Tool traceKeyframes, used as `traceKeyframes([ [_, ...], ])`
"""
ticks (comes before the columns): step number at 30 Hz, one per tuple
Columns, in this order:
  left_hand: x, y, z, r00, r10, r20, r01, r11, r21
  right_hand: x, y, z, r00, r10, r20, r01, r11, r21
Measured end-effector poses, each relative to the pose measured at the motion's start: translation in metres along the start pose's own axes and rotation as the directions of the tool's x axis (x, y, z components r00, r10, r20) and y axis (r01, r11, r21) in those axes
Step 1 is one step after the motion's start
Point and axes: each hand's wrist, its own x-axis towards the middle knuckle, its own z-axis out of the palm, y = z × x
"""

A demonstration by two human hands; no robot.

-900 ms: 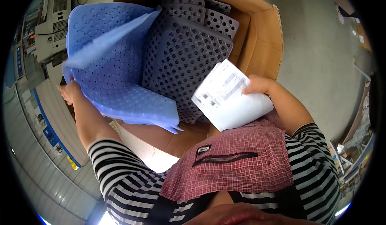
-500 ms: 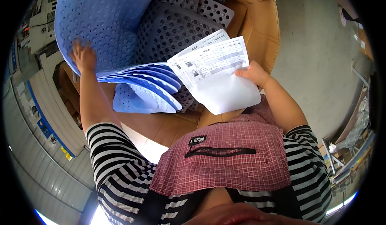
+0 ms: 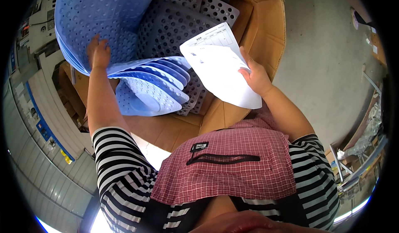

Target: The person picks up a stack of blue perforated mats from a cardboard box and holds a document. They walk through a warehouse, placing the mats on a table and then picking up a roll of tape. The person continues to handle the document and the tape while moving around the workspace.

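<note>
My left hand (image 3: 99, 55) rests against the inner face of a stack of blue bath mats (image 3: 120, 14), its fingers apart. The mats are covered in raised bumps and small holes. They curve up at the left, and their near edges fan out in several layers. My right hand (image 3: 254, 75) pinches a few printed paper sheets (image 3: 216, 68) between thumb and fingers, over the right side of the box. The top sheet is bent over and looks mostly white. Behind the papers, dark grey mats with round holes (image 3: 178, 25) lie in the cardboard box (image 3: 270, 25).
The open box flaps (image 3: 226, 114) lie just in front of my apron. Grey floor (image 3: 328, 66) stretches away on the right, with metal framing and clear plastic wrap (image 3: 365, 131) at its edge. Equipment (image 3: 41, 29) and a long pale panel (image 3: 54, 116) stand on the left.
My left hand has moved slightly right and up across the blue mat. My right hand has shifted up and left, and the papers have tilted and folded, hiding most of the print.
</note>
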Motion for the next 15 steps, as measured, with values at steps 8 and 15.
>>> traceKeyframes([
  [8, 0.005, 0.003, 0.010, 0.999, 0.010, 0.039, -0.008, 0.998, -0.059, -0.001, 0.012, 0.008, 0.972, -0.039, 0.233, 0.050, 0.998, -0.042],
  [15, 0.008, 0.008, 0.012, 0.993, 0.026, 0.112, -0.017, 0.997, -0.078, 0.001, 0.003, 0.004, 0.968, 0.046, 0.246, -0.073, 0.992, 0.099],
])
